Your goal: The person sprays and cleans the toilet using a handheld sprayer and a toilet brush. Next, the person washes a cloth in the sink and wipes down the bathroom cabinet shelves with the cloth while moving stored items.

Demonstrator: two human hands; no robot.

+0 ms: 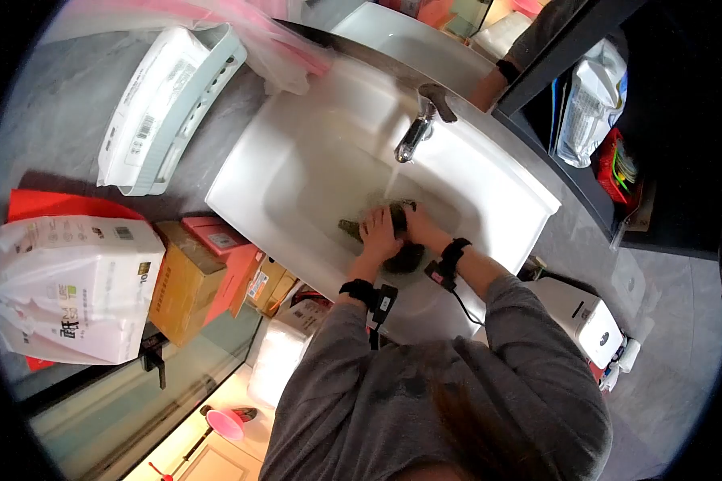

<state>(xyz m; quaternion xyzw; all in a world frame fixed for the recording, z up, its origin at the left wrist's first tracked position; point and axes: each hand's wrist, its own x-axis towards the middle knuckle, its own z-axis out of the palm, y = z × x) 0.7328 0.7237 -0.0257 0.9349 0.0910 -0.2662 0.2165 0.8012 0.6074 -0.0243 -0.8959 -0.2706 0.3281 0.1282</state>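
A white sink (pixel 253 172) lies in front of me, with a chrome faucet (pixel 413 140) on its far side. Down in the basin is a dark, greenish-black item (pixel 405 258); my hands cover much of it, and I cannot make out its kind. My left hand (pixel 379 232) is pressed over its left part, fingers bent round it. On the other side, my right hand (pixel 422 225) grips it, its fingertips partly hidden. Both hands are close together below the faucet. Each wrist wears a black strap with a small device.
Left of the sink stand a pale plastic basket (pixel 188 120) with a white pack, a bagged white box (pixel 80 289) and a brown carton (pixel 183 280). A dark shelf (pixel 658 184) holds bags at right. Below it sits a white bin-like box (pixel 582 321). A mirror (pixel 425 40) rises behind the faucet.
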